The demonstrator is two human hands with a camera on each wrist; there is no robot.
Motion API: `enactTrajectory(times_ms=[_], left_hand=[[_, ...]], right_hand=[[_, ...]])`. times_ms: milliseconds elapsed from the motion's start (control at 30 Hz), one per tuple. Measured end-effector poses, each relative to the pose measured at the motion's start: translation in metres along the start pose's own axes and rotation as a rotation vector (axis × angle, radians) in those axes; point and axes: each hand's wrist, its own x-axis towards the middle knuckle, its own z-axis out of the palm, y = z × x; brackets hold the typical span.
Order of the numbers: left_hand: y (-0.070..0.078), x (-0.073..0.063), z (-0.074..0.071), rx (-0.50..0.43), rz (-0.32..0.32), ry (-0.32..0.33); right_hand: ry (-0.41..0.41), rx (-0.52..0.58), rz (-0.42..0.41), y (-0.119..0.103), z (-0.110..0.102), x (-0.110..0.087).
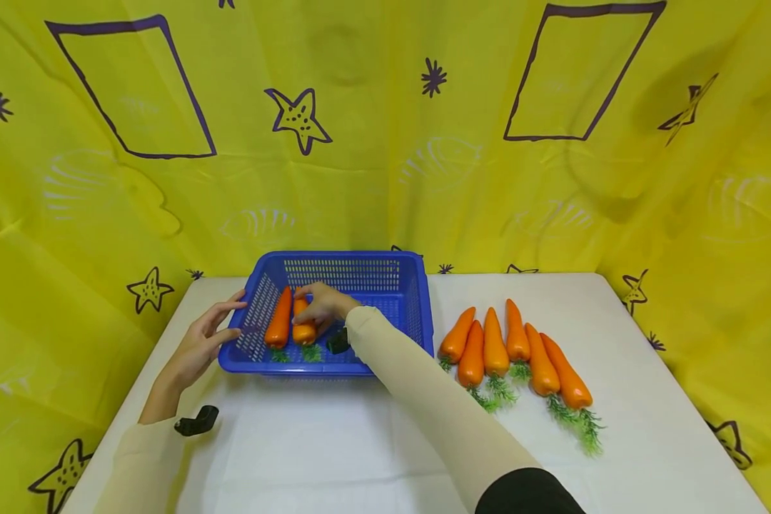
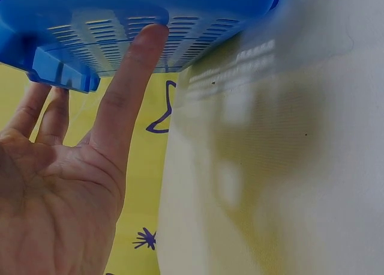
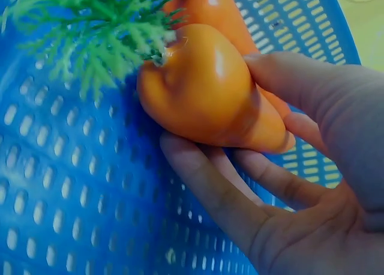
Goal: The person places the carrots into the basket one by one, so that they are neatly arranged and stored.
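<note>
A blue plastic basket [image 1: 401, 258] with slotted walls stands at the back left of the table. Inside it, my right hand [image 1: 324, 303] holds an orange carrot [image 3: 201, 86] between thumb and fingers, its green leafy end toward me. Beside that one, to the left, lies another carrot [image 1: 278, 323] in the basket. My left hand [image 1: 195, 348] is at the basket's left side, fingers extended. In the left wrist view the thumb [image 2: 133, 71] lies against the slotted wall, and two fingertips are hidden behind the rim.
Several carrots [image 1: 495, 343] with green tops lie in a loose row on the white tabletop [image 1: 308, 442], right of the basket. Behind the table hangs a yellow curtain [image 1: 373, 200] printed with stars and shells.
</note>
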Motion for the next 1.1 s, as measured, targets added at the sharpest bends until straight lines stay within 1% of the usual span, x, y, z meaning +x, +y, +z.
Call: enactTrajectory(times_ms=[133,333,433,667,833,900,1033,1100], left_hand=[[-0.001,0.001,-0.001,0.012,0.006,-0.005],[-0.001,0.001,-0.001,0.03,0.007,-0.002],[-0.001,0.002,-0.001,0.028,0.009,-0.002],[0.0,0.001,-0.001,0.023,0.007,-0.001],[0.002,0.001,-0.001,-0.021,0.01,-0.008],[0.002,0.001,-0.001,-0.027,0.01,-0.012],[0.002,-0.001,-0.001,-0.021,0.011,-0.019],[0.002,-0.001,-0.001,-0.022,0.004,-0.018]], right_hand=[[0.023,0.01,0.003,-0.002,0.006,0.001],[0.107,-0.073,0.0,-0.005,0.013,0.001],[0.126,-0.085,0.004,-0.005,0.015,0.001],[0.12,-0.085,0.007,-0.004,0.015,0.002],[0.114,-0.104,0.001,-0.006,0.013,0.001],[0.095,-0.112,-0.005,-0.006,0.012,0.0],[0.046,-0.16,-0.002,-0.008,0.005,-0.003],[0.031,-0.217,0.004,-0.01,0.0,-0.006]])
